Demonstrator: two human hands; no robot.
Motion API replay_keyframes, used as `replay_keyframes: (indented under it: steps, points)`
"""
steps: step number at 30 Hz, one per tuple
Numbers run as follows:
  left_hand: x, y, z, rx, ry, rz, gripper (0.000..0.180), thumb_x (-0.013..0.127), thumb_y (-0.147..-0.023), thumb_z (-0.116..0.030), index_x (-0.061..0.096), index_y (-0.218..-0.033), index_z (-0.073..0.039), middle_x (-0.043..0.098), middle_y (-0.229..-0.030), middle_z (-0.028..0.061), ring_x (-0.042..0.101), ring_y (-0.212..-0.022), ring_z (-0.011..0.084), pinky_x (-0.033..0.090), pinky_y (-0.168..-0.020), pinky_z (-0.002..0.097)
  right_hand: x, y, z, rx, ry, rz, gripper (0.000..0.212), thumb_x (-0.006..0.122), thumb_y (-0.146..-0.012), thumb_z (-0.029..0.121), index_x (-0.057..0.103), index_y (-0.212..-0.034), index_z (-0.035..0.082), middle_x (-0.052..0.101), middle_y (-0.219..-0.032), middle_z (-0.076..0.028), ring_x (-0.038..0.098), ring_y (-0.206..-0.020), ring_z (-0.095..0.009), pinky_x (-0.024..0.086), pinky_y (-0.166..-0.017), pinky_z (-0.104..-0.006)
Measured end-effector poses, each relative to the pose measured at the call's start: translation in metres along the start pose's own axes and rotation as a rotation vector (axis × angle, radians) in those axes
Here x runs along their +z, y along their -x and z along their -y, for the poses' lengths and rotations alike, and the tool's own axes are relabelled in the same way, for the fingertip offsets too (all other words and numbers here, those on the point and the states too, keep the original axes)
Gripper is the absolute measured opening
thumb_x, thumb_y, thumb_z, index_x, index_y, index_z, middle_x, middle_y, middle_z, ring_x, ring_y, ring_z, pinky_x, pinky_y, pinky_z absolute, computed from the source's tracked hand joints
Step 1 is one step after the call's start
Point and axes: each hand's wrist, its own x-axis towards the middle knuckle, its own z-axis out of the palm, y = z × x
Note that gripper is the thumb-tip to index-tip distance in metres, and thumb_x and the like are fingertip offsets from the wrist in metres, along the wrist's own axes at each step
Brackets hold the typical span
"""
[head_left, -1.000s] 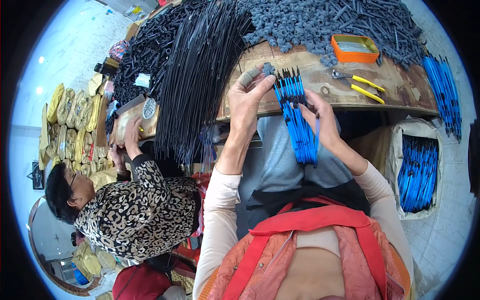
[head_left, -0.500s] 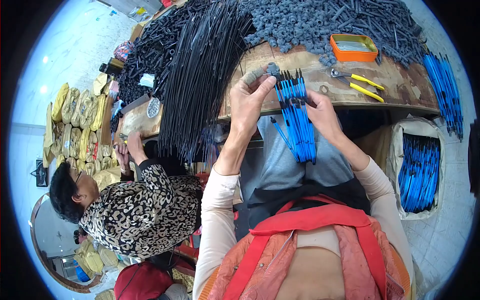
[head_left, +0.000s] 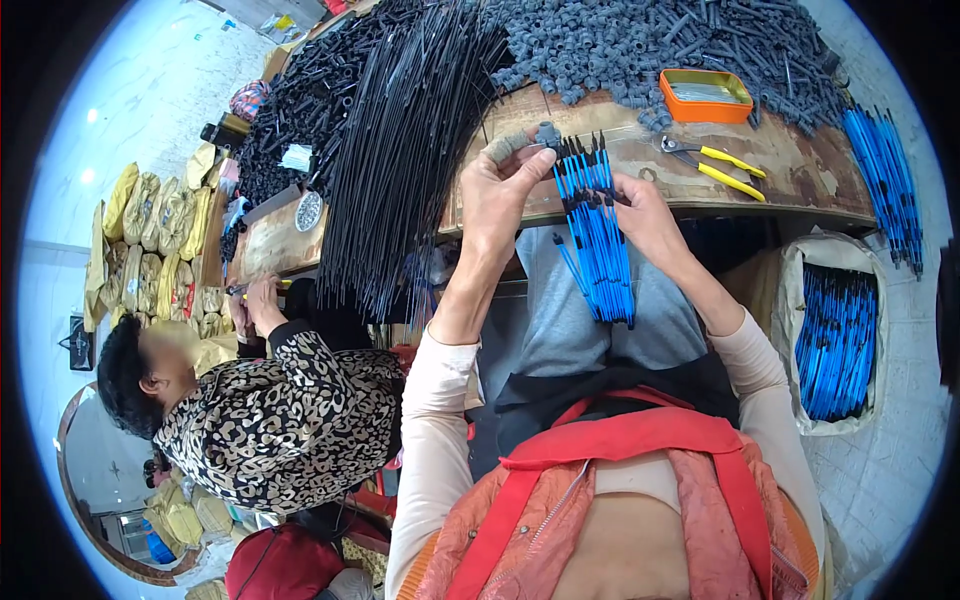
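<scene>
My left hand [head_left: 495, 195] is raised at the wooden table's edge [head_left: 800, 200] and pinches a small grey plastic connector [head_left: 546, 133] between thumb and taped forefinger. My right hand [head_left: 645, 220] grips a bundle of blue rods with black tips [head_left: 598, 235], fanned upward beside the connector. One blue rod hangs loose at the bundle's left side. The rods' lower ends reach down over my grey lap.
A heap of grey connectors [head_left: 650, 45] and long black rods [head_left: 400, 150] covers the table's far side. An orange tin [head_left: 708, 95], yellow-handled pliers [head_left: 715, 165], more blue rods [head_left: 885, 180] and a sack of blue rods [head_left: 838, 340] lie right. A person in a leopard-print top [head_left: 270, 420] sits left.
My hands have risen slightly with the bundle toward the connector. One blue rod has slipped out at the bundle's left. The person at left has drawn a hand back from the table.
</scene>
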Motion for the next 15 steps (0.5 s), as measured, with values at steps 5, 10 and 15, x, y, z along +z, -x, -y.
replay_keyframes:
  steps: [5,10,15]
  points:
    - [0.001,0.000,0.000,-0.031,0.061,0.006,0.043,0.073,-0.084,-0.007,0.059,-0.122,0.007,0.068,-0.102,0.0133,0.066,-0.089,0.0152,0.054,-0.083,0.0283,-0.001,0.001,0.012,0.063,0.015,0.060,0.022,0.061,-0.093,0.017,0.068,-0.109,0.003,0.069,-0.092,0.002,0.060,-0.083,-0.004,0.050,-0.076,-0.0234]
    - [0.010,-0.003,0.005,-0.024,-0.014,0.043,0.040,0.070,-0.087,-0.008,0.059,-0.123,0.007,0.067,-0.105,0.0131,0.065,-0.091,0.0153,0.053,-0.084,0.0281,-0.008,0.001,0.012,-0.019,0.036,0.074,0.025,0.058,-0.095,0.020,0.066,-0.111,0.002,0.068,-0.093,0.000,0.059,-0.085,-0.005,0.049,-0.078,-0.0237]
    - [0.012,-0.003,0.001,0.032,-0.052,0.105,0.030,0.061,-0.094,-0.011,0.060,-0.119,0.006,0.067,-0.108,0.0102,0.064,-0.095,0.0144,0.051,-0.089,0.0300,-0.016,0.000,0.010,-0.024,0.038,0.116,0.026,0.055,-0.097,0.020,0.065,-0.111,0.001,0.067,-0.095,0.000,0.058,-0.088,-0.005,0.048,-0.080,-0.0239]
